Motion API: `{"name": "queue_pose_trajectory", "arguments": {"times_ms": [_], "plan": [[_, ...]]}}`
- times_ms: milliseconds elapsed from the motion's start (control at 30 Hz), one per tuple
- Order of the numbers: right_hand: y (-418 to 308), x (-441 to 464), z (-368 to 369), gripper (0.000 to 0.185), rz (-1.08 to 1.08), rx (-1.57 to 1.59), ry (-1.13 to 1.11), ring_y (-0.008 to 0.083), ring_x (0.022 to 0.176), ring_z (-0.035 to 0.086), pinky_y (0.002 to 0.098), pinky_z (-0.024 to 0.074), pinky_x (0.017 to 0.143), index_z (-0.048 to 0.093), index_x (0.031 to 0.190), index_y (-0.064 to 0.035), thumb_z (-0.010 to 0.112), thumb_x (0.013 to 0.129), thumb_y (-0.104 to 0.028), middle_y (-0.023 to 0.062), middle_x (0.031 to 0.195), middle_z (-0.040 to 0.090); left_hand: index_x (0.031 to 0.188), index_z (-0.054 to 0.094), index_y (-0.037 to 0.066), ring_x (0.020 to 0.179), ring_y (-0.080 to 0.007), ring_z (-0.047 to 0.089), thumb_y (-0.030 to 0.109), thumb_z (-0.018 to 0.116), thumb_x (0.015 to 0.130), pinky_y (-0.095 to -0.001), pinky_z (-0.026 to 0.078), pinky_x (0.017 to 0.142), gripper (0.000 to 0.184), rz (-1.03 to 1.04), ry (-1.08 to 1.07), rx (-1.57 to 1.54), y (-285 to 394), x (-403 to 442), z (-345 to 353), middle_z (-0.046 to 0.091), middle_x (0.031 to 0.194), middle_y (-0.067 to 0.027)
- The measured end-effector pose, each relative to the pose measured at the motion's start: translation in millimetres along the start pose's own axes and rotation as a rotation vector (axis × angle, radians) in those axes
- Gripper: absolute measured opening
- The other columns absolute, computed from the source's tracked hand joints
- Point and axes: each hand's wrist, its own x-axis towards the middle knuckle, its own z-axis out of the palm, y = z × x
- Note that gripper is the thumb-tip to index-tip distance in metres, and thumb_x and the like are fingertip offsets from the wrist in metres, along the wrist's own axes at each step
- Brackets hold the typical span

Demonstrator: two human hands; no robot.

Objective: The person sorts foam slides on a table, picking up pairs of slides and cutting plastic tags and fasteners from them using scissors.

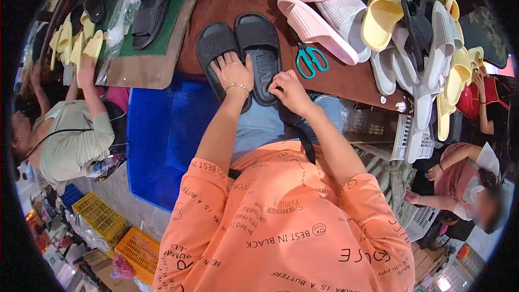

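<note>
Two black slide slippers lie side by side at the near edge of the brown table, toes pointing away from me. My left hand rests flat with fingers spread on the footbed of the left black slipper. At the heel of the right black slipper, which has raised lettering on its footbed, my right hand has its fingers curled in against the edge. Teal-handled scissors lie just right of that slipper, apart from my hand.
Pink slippers and a heap of yellow, grey and black ones cover the table's right side. A single black slipper sits on a green mat at left. A blue surface is below. People are seated on both sides.
</note>
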Motion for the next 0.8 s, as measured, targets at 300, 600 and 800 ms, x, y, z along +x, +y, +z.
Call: {"name": "queue_pose_trajectory", "arguments": {"times_ms": [300,600,800], "plan": [[33,-94,-63,0.008,0.622,0.523,0.711,0.0120,0.084,0.054,0.0247,0.0415,0.077,0.065,0.082,-0.0025,0.065,0.078,-0.009,0.0034,0.086,0.060,0.090,0.057,-0.001,0.094,-0.0330,0.051,0.042,0.047,0.084,-0.0494,0.032,0.088,0.044,0.045,0.017,0.037,-4,0,-1,0.058,0.095,-0.0180],[119,-198,-150,0.018,0.886,0.346,1.216,0.0120,0.079,0.056,0.0263,0.0436,0.073,0.064,0.091,0.0021,0.064,0.080,-0.012,0.0052,0.087,0.063,0.097,0.055,-0.002,0.101,-0.0327,0.049,0.045,0.037,0.088,-0.0457,0.032,0.091,0.052,0.069,0.015,0.157,-6,1,7,0.057,0.101,-0.0176],[140,-188,-155,0.017,0.921,0.209,1.146,0.0119,0.070,0.057,0.0269,0.0449,0.066,0.065,0.086,0.0037,0.063,0.079,-0.012,0.0046,0.076,0.064,0.100,0.053,-0.004,0.105,-0.0342,0.046,0.045,0.038,0.088,-0.0481,0.029,0.094,0.052,0.060,-0.010,0.106,-7,1,9,0.055,0.105,-0.0179]]}}
